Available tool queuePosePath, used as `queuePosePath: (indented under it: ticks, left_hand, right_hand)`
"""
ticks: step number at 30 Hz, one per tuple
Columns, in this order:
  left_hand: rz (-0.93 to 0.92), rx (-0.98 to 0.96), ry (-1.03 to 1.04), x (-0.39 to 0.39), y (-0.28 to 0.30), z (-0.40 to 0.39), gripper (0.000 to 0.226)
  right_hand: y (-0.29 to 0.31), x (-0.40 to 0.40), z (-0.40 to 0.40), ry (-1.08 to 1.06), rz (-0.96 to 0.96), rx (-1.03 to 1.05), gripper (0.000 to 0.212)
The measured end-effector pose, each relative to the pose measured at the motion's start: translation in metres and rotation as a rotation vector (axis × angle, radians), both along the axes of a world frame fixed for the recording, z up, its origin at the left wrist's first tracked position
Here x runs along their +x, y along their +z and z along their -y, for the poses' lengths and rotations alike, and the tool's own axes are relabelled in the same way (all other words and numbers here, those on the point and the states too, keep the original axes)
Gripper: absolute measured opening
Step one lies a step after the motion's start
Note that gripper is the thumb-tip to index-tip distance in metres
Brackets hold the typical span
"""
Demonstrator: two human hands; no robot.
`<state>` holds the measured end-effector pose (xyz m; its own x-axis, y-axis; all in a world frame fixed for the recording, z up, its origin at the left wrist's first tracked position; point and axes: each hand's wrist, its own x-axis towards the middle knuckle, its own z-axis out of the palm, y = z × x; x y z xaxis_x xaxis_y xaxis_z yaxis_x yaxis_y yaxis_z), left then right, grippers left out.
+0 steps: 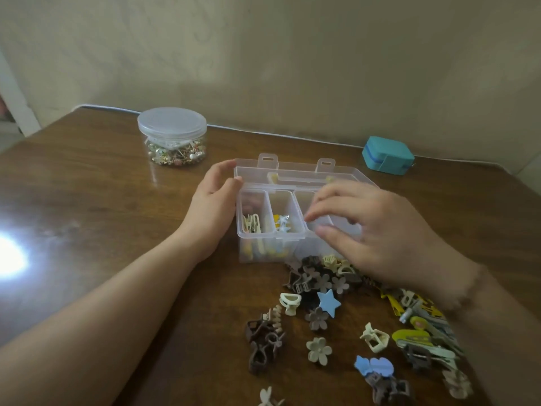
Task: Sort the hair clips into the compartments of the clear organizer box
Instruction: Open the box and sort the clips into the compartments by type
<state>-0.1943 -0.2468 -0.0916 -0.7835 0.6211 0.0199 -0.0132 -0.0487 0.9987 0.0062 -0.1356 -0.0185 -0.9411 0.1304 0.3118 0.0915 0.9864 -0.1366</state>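
Wooden table (102, 200) strewn with hair clips (317, 317).
Left hand (213, 206) grips the organizer box (263, 235); right hand (371, 227) hovers loose-fingered; clips seem light, stiff, pinchable.

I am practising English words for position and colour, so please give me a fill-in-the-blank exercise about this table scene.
1. The left hand grips the ____ end of the organizer box.
2. The lid of the box is ____.
3. The star-shaped clip on the table is ____.
4. The round jar stands on the ____ side of the box.
Missing words: left; open; blue; left.
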Motion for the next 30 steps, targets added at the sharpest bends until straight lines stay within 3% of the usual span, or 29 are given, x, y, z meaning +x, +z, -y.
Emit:
queuePosePath:
  ticks: [4,8,16,22,25,30]
  left_hand:
    - [0.001,0.001,0.003,0.000,0.000,-0.001,0.037]
    - [-0.003,0.001,0.007,0.000,0.000,-0.001,0.037]
    - [-0.010,-0.006,0.000,0.000,0.000,0.000,0.039]
    - [0.001,0.010,-0.004,0.000,0.000,0.000,0.039]
    - [-0.008,-0.001,-0.010,0.000,0.000,0.000,0.039]
    - [0.002,0.006,0.005,0.000,-0.001,0.000,0.037]
  right_hand:
    - [-0.009,0.064,0.007,0.119,0.167,-0.116,0.021]
    - [-0.021,0.092,0.014,0.055,0.269,-0.053,0.023]
    - [-0.033,0.108,0.035,0.151,0.032,0.073,0.008]
    - [-0.057,0.120,0.061,-0.145,0.017,0.193,0.047]
    - [-0.073,0.112,0.068,-0.236,-0.013,0.224,0.049]
    - [-0.081,0.098,0.070,-0.187,-0.125,0.299,0.043]
